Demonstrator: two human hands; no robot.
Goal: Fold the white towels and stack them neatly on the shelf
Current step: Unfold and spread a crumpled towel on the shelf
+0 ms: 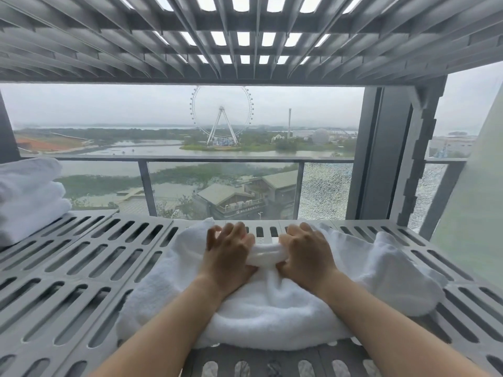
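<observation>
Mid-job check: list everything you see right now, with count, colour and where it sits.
loose towel: one, white, crumpled on the middle of the shelf
folded towel stack: one, white, left end of the shelf
shelf: one, grey, slotted, under both
upper shelf: one, grey, slotted, overhead
balcony railing: one, grey with glass, outside behind the shelf
ferris wheel: one, white, far outside
left hand: one, gripping a bunched fold of the loose towel
right hand: one, gripping the same fold
</observation>
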